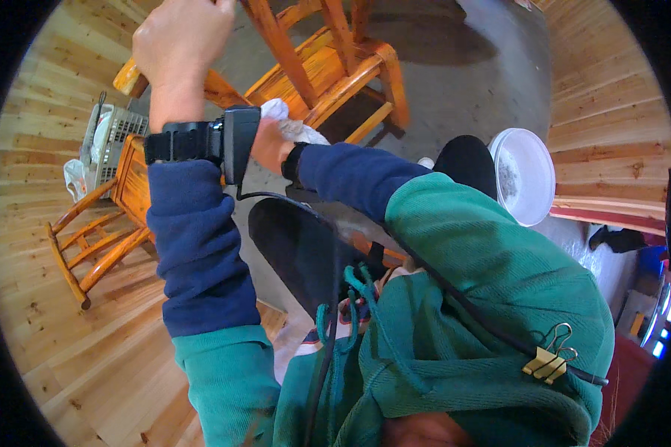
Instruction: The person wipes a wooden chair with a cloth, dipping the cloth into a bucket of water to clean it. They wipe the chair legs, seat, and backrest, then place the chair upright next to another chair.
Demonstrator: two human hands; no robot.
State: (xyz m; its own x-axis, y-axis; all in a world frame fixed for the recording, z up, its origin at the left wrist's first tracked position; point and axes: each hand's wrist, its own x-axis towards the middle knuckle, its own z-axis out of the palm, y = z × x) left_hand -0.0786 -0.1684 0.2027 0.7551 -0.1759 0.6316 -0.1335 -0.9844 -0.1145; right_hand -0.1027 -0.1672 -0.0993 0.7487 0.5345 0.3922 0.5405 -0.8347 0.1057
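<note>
My left hand [183, 42] is curled at the top edge, over a rail of a varnished wooden chair [363, 84]; its fingertips are hidden. The chair stands tilted before me, seat and legs partly in view. A black strap and a boxy black device [241, 145] with a cable sit on my left wrist. Behind that device, my right hand [269, 146] grips a white cloth [299, 131] against the chair's lower frame. The device covers part of this hand.
A second wooden chair [106, 229] lies at the left, near a grey plastic basket [120, 139] and a white plastic bag [77, 179]. At the right, a white bucket [523, 176] stands beside my knee. Plank walls [604, 100] flank the concrete floor [514, 84].
</note>
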